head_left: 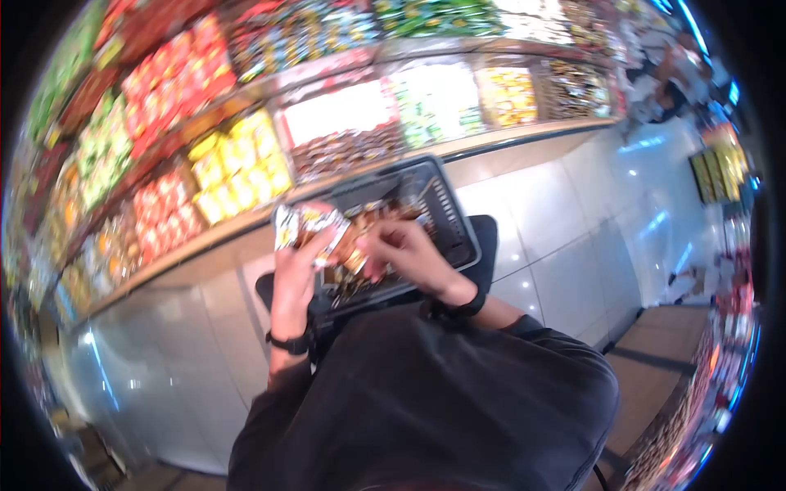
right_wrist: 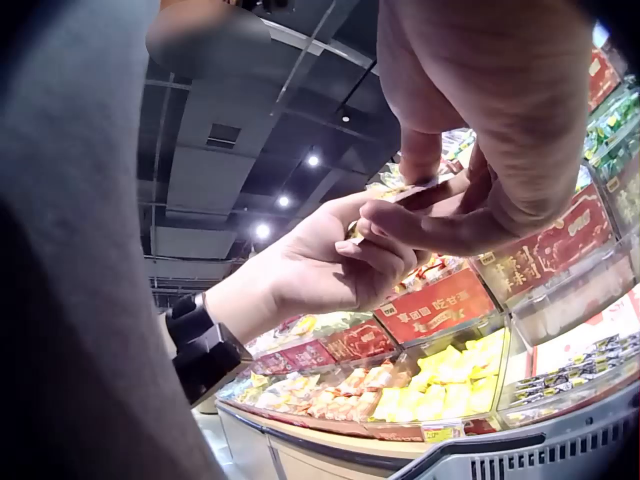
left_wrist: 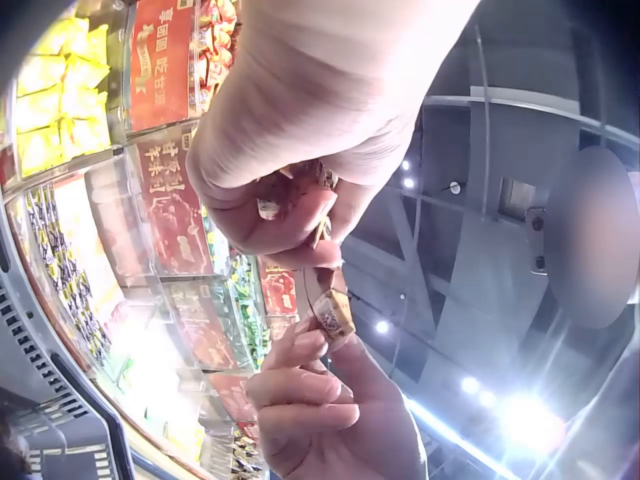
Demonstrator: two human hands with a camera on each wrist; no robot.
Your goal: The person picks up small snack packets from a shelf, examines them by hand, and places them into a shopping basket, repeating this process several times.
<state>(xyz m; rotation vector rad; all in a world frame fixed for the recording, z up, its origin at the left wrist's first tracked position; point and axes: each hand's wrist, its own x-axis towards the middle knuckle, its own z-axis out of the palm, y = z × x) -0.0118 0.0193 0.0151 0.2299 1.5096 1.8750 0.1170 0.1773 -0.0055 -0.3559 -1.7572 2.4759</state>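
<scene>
Our left hand [head_left: 296, 270] and right hand [head_left: 409, 250] crowd together above the basket [head_left: 463, 233], leaving no gap between. The stocked display counter [head_left: 508, 137] bars the way ahead; rightward, over pale tiles [head_left: 589, 237], we have room.

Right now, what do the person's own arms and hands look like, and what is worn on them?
Both hands are bare, with no gloves. The left hand has a black strap carrying a blocky black unit at its wrist. The right hand has a similar black band. Dark grey sleeves end short of the wrists, leaving the lower forearms uncovered.
</scene>
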